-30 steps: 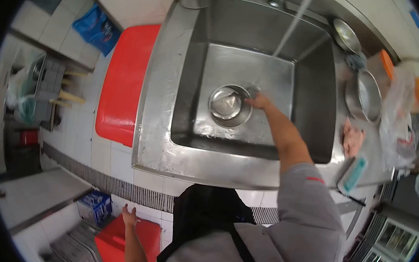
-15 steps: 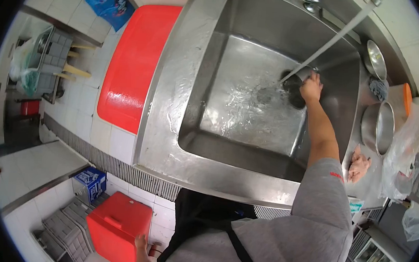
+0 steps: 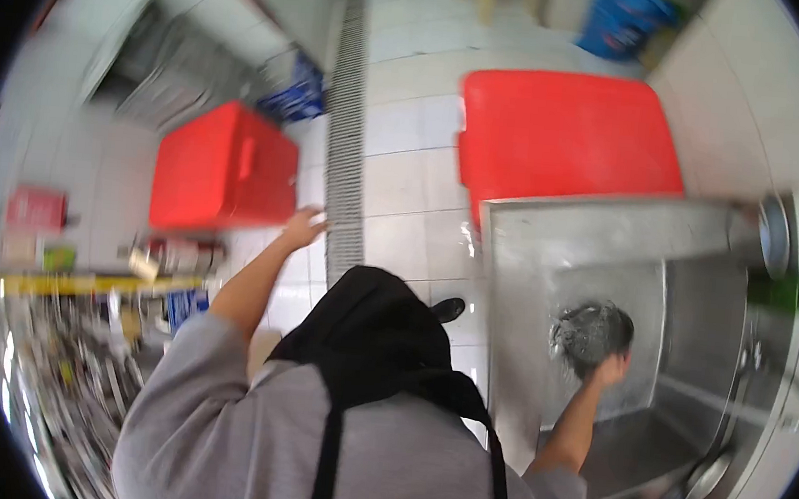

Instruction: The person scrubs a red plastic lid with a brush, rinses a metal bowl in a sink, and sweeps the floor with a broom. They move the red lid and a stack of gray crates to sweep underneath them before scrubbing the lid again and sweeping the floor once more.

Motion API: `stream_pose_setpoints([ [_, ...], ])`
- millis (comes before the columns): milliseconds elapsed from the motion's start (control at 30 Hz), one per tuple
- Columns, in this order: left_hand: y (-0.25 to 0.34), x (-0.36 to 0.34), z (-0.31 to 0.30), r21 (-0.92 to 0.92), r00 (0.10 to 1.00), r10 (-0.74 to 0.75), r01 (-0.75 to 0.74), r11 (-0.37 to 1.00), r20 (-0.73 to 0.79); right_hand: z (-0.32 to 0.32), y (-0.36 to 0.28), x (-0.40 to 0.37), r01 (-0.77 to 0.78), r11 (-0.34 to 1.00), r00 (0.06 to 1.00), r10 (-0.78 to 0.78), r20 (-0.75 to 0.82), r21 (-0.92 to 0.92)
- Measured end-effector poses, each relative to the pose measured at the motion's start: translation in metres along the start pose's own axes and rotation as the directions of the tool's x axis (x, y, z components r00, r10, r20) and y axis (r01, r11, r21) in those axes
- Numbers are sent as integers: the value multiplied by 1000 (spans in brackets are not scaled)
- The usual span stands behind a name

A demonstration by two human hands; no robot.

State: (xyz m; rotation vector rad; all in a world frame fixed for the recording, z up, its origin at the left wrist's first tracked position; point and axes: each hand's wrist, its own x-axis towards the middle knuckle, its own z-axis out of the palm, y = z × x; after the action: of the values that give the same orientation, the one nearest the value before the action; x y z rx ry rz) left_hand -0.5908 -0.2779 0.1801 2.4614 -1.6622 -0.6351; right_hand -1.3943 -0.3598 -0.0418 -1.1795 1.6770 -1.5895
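Inside the sink (image 3: pixel 695 310), a steel bowl (image 3: pixel 588 328) is gripped at its rim by the right hand (image 3: pixel 611 369); the left hand (image 3: pixel 302 229) is spread open.

Floor (image 3: pixel 407 156): pale square tiles, blurred.
Drain grate (image 3: pixel 340 104): a long strip set into the tiles, running between the two red things.
Red box (image 3: pixel 226 168): on the tiles left of the grate.
Red bin (image 3: pixel 568 136): larger, right of the grate, just beside the steel sink unit (image 3: pixel 551 226).
Blue bag (image 3: pixel 624 19): on the tiles beyond the bin.
Sink basin: wet, with a metal bowl (image 3: pixel 590 332) low inside.
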Motion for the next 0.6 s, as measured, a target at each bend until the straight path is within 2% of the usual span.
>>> stream_pose_setpoints([
  [33,26,8,9,-70,997,66,-70,995,-51,36,-80,-4,-306,866,902,396,-169,396],
  [67,61,15,10,-278,999,33,-34,960,-11,58,-140,-4,-487,841,798,538,-273,234],
  [100,90,19,13,-336,989,122,-142,931,-80,68,-151,-1,-566,789,723,615,-315,241],
  [133,128,19,-1,-420,995,92,-94,902,-25,66,-155,1,-637,728,631,681,-370,253],
  [167,156,19,-8,-497,997,73,-63,866,0,62,-159,5,-630,692,616,722,-315,353],
  [200,167,27,4,-603,991,96,-133,787,-93,63,-162,8,-620,643,598,758,-259,450],
  [233,182,33,4,-700,990,108,-139,700,-88,60,-176,11,-674,593,605,785,-132,440],
  [267,201,33,-8,-786,996,86,-68,615,-18,57,-211,15,-726,545,598,802,-6,420],
  [300,223,29,-26,-912,994,73,45,407,82,51,-230,22,-711,563,624,781,8,420],
  [367,245,33,-37,-969,977,148,117,216,151,45,-285,34,-678,602,672,740,23,423],
  [400,255,37,-42,-974,974,171,116,193,149,45,-320,37,-659,620,693,720,25,427],
  [467,272,36,-62,-979,967,191,144,141,170,43,-365,53,-574,737,759,642,-107,355],
  [533,285,33,-87,-983,965,191,170,76,182,79,-438,46,-501,795,806,572,-151,342],
  [567,289,35,-93,-985,966,191,169,42,174,89,-459,47,-428,835,857,496,-139,346],
  [600,289,40,-95,-987,969,188,160,26,163,117,-494,31,-338,889,893,406,-194,308],
])
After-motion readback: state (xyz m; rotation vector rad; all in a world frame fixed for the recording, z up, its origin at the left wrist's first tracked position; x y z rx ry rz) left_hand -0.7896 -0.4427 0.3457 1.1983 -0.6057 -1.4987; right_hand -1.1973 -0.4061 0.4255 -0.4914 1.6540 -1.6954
